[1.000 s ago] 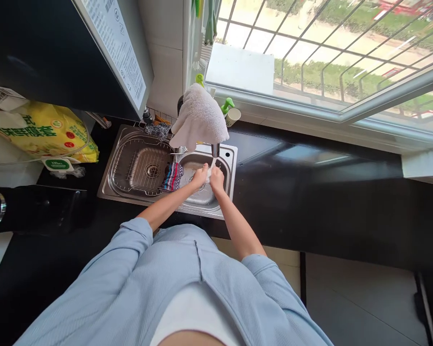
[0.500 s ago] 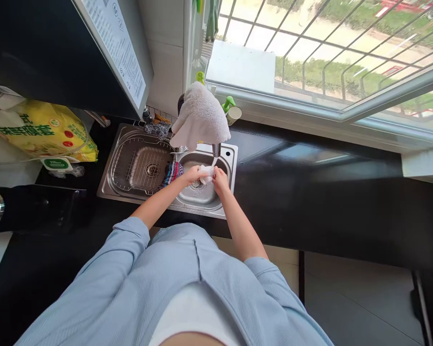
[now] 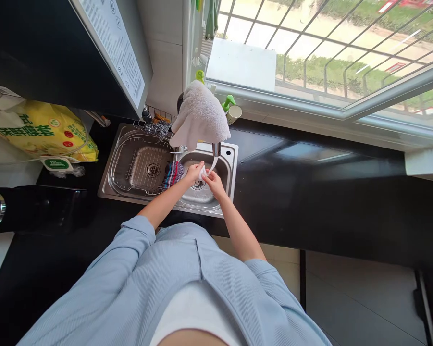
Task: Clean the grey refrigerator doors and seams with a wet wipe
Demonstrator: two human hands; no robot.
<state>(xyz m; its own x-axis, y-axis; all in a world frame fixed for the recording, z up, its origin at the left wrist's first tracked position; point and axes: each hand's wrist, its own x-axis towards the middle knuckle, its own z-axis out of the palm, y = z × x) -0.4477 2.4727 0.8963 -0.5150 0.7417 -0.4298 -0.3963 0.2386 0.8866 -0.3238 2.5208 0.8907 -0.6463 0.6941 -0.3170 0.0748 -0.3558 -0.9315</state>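
My left hand (image 3: 193,173) and my right hand (image 3: 213,183) meet over the right basin of a stainless steel double sink (image 3: 106,190). Both grip a small white cloth (image 3: 202,172), mostly hidden by my fingers. Water runs from the metal faucet (image 3: 216,149) just beside my right fingers. A striped knitted cloth (image 3: 172,175) lies in the left basin near my left hand, on a wire rack (image 3: 140,168). A fluffy white towel (image 3: 199,117) hangs above the faucet.
A steel wool scourer (image 3: 157,129) sits behind the sink. A green-topped bottle (image 3: 228,103) and a cup (image 3: 233,115) stand on the window ledge. Black countertop (image 3: 310,211) surrounds the sink. A yellow bag (image 3: 45,129) lies at left under a dark cabinet (image 3: 57,53).
My hands have drawn closer and the white cloth is more bunched between them. My right hand sits slightly lower and to the left, near the stream of water.
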